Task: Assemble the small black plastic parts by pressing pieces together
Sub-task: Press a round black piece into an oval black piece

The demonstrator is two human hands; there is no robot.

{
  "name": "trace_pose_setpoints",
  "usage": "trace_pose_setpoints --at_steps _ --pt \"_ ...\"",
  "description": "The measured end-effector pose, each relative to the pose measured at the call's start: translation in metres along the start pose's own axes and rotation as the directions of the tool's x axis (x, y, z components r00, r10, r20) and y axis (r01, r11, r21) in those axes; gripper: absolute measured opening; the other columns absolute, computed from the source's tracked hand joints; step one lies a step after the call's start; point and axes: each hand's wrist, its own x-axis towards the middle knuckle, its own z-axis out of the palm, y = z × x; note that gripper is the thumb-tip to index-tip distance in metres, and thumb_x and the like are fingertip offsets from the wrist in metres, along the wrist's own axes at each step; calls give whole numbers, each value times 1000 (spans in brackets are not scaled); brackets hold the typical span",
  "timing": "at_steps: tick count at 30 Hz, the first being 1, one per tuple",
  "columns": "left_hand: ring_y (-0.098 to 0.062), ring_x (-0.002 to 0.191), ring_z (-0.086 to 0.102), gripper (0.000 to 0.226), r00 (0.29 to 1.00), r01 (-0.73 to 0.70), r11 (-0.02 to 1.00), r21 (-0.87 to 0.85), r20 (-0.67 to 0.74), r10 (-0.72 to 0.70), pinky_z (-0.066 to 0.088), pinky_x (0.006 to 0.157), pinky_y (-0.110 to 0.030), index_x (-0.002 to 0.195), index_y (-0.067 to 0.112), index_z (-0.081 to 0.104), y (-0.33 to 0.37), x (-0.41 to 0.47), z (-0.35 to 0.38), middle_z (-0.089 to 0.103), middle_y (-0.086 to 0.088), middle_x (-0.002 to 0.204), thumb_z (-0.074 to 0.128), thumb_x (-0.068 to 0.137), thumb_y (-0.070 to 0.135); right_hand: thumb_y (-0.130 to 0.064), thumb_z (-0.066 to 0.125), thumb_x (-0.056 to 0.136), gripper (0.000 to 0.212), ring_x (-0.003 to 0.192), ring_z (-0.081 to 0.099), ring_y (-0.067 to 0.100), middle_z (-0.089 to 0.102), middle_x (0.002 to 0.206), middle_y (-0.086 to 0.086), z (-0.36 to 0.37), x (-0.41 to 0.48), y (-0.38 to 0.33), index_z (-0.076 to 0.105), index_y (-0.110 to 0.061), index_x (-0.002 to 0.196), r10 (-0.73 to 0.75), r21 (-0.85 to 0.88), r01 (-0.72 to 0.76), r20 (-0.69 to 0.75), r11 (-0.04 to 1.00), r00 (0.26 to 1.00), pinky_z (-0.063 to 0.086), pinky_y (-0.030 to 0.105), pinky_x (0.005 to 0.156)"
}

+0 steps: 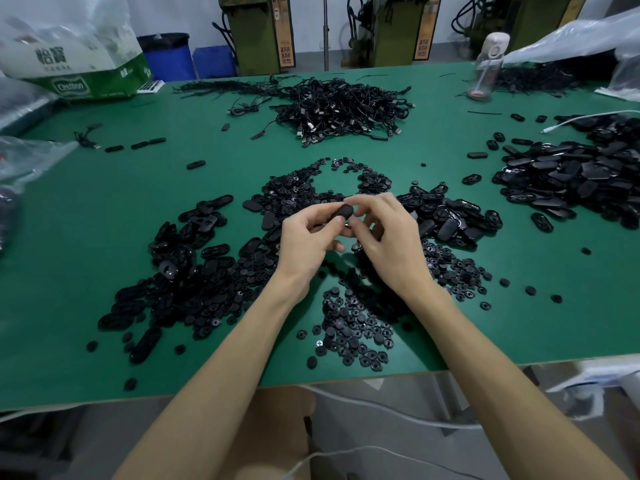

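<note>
Above the middle of the green table (104,216), my left hand (306,242) grips a small black oval plastic part (343,213) between thumb and fingers. My right hand (384,233) meets it from the right, fingertips pinching the same part's end. What lies under the part is hidden by my fingers. Small round black pieces (349,327) lie scattered below my wrists. Oval black shells (187,258) are heaped to the left, with more oval shells (450,220) just right of my hands.
A tangle of black cables (346,109) sits at the back centre. A big heap of oval covers (575,181) fills the right side. A clear bottle (485,67) stands back right, plastic bags (69,46) back left. The table's front edge (346,379) runs near my forearms.
</note>
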Motion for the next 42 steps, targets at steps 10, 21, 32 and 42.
trace_pose_setpoints --at_steps 10,21,32,42 --pt "-22 84 76 20 998 48 998 -36 36 -47 56 63 -27 114 4 72 2 -1 -1 79 -11 94 70 94 0 -12 71 96 15 84 62 4 69 94 0 -4 2 0 70 -15 110 153 121 -150 -14 981 988 50 20 73" --pt "-26 94 76 22 992 111 985 -134 77 -102 59 71 -29 117 1 74 7 -2 -1 78 -16 105 57 103 3 -15 70 97 13 84 67 10 72 92 -3 -4 3 3 70 -13 110 236 201 -229 -13 952 972 53 21 76" --pt "-21 83 73 15 994 110 991 -71 8 -110 58 67 -28 111 -1 73 2 -2 -2 77 -17 96 67 98 4 -15 73 94 13 77 63 6 69 86 -7 -2 1 2 70 -16 107 156 140 -160 39 977 987 45 12 70" --pt "-22 83 75 20 992 125 989 -72 39 -123 58 67 -27 116 0 74 5 -1 -2 77 -20 104 60 102 3 -5 76 90 7 81 56 -1 62 94 3 -2 2 4 75 -10 94 100 67 -98 -34 993 994 43 10 74"
